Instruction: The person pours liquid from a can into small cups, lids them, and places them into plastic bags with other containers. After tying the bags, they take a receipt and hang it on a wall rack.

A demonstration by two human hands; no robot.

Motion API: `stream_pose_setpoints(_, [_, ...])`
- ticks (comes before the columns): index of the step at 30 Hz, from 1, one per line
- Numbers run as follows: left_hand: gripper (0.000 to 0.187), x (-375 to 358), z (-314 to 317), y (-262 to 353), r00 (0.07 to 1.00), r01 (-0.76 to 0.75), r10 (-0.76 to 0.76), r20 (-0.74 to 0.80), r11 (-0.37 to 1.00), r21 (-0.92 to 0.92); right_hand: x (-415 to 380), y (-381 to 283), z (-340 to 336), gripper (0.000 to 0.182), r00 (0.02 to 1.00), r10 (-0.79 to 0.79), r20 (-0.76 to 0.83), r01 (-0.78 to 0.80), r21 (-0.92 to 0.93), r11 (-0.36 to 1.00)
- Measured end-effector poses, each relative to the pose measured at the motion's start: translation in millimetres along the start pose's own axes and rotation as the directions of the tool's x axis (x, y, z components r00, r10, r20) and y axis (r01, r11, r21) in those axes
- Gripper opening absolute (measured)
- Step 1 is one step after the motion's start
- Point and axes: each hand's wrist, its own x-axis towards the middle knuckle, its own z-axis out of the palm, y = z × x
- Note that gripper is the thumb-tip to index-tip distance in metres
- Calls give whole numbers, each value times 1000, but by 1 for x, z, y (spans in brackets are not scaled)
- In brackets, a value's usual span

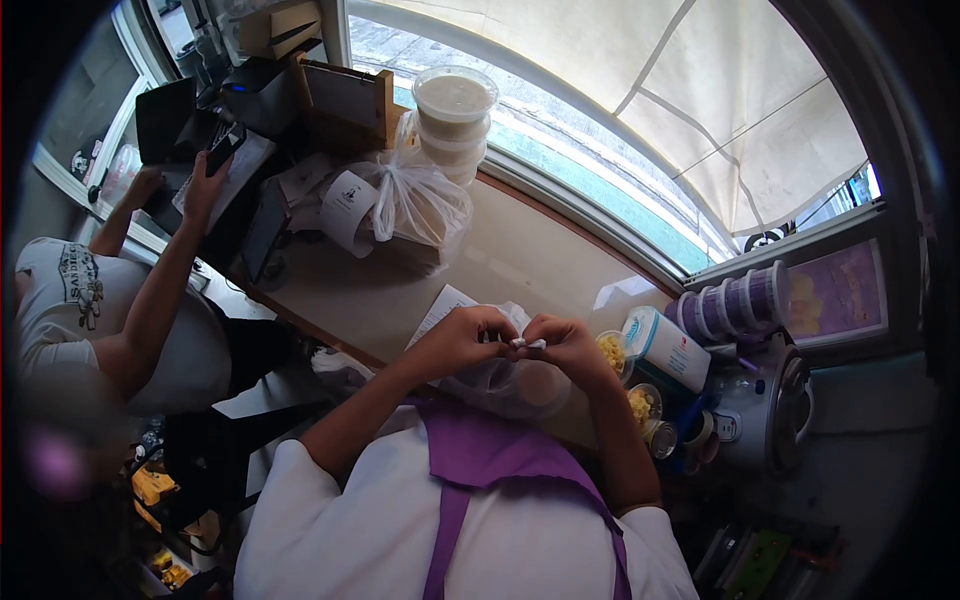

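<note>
My left hand [468,338] and my right hand [562,346] meet over the counter, close in front of my purple apron. Both pinch a small twisted white end, which looks like the gathered top of the clear plastic bag [490,388] below them. Through the bag's film a round lidded container [538,384] shows faintly. A printed paper [436,314] lies partly under the bag, beside my left hand. To the right of my right hand stand two clear cups of yellow pieces, one nearer the window [612,350] and one nearer me [643,404].
A tied plastic bag [425,215] and stacked white tubs [453,115] stand farther along the counter [530,245]. On the right are a white-blue package [668,345], purple-banded containers [730,300] and a grey appliance [765,415]. At left, a person [130,310] holds a phone-like device [225,150].
</note>
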Motion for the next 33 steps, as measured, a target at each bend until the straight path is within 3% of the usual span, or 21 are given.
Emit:
stream_pose_setpoints(3, [16,-1,1,-2,1000,-2,2,-25,1000,9,0,0,2,8,999,32,-10,-32,24,999])
stream_pose_setpoints(5, [18,-2,1,-3,997,72,-72,7,997,-28,1,1,2,10,996,93,-6,-92,72,993])
stream_pose_setpoints(9, [22,-4,-3,16,979,204,-202,34,977,-65,1,2,4,12,998,63,-20,-61,109,992])
stream_pose_setpoints(14, [23,-8,-1,19,996,84,-83,-40,996,24,-3,3,0,15,985,83,-150,-72,78,994])
stream_pose_setpoints(17, [23,-10,1,24,1000,-15,18,-22,994,113,-2,3,2,16,983,117,-140,-78,256,964])
stream_pose_setpoints(20, [20,-10,3,21,994,-102,105,-6,976,190,-6,-4,6,16,983,142,-120,-102,291,951])
stream_pose_setpoints(30, [16,-5,8,11,979,-172,192,-69,958,230,-11,-11,8,12,989,-78,-123,70,-66,995])
stream_pose_setpoints(33, [22,-2,2,23,998,65,-59,-38,985,160,-12,-11,6,14,991,-88,-103,78,-99,992])
